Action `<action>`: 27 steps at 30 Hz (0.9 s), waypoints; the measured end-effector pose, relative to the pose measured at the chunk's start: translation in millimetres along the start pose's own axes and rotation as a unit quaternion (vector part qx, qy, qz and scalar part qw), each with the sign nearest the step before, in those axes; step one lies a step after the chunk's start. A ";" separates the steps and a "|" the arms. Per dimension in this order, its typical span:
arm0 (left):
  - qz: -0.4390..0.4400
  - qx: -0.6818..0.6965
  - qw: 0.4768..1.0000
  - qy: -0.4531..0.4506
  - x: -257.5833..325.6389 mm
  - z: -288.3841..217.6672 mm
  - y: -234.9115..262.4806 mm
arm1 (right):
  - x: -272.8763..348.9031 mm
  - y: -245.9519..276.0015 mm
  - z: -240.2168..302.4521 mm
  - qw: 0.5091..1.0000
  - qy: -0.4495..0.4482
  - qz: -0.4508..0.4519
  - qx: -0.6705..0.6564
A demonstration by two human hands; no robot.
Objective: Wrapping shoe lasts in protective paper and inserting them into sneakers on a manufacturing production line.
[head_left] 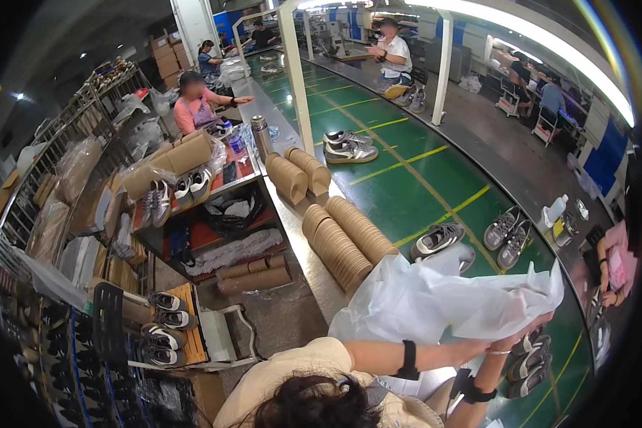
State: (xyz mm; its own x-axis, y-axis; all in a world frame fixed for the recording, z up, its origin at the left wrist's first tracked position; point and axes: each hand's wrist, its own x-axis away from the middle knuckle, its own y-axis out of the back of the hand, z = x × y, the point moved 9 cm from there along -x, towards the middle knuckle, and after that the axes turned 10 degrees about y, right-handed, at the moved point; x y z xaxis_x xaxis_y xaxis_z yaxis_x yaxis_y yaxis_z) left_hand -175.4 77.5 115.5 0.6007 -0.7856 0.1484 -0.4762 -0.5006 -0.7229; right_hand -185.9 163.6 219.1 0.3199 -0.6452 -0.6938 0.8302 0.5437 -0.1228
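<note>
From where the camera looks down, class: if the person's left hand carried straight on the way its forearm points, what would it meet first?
The left hand already grips the white tissue paper. Going on rightward, it would probably meet the grey sneakers on the green conveyor belt, though depth is unclear.

— What lies beyond the hands?
— Grey sneakers [436, 240] on the green conveyor belt [406, 187], just past them; a second pair [507, 230] further right.
— And to their left?
— Stacked brown cardboard inserts [346, 242], then a cart of shoes [165, 322] well apart, lower left.
</note>
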 end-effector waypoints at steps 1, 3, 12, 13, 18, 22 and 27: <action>-0.003 0.003 1.000 0.000 -3.1 4.3 3.3 | 7.0 -2.6 7.9 1.000 0.018 0.013 0.019; -0.029 -0.078 0.996 -0.025 11.1 -24.6 16.0 | 15.1 4.0 10.0 0.999 -0.014 0.001 -0.030; -0.032 -0.465 0.878 -0.112 -36.5 -81.5 33.7 | 100.6 65.0 -94.0 0.949 -0.083 0.192 0.237; -0.043 -0.502 0.853 -0.134 -40.6 -75.1 36.2 | 67.7 46.4 -22.3 0.980 0.006 0.130 0.147; -0.024 -0.420 0.903 -0.082 -44.0 -11.2 40.4 | 34.2 40.6 79.1 0.971 0.108 0.214 0.017; 0.117 -0.241 0.963 0.035 -6.3 -7.3 -3.5 | 29.3 81.1 33.8 0.955 0.018 0.159 0.250; 0.022 -0.473 0.881 -0.017 -10.1 4.5 16.9 | 21.6 28.1 -19.9 0.961 -0.039 0.247 0.122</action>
State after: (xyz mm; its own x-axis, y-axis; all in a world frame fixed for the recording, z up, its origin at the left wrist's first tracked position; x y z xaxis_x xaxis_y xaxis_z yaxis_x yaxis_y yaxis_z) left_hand -186.6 78.6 98.7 0.5801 -0.8081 0.1020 -0.8113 -0.5620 0.1610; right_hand -164.8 175.7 186.5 0.7271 -0.3841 -0.5690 0.6481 0.6575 0.3843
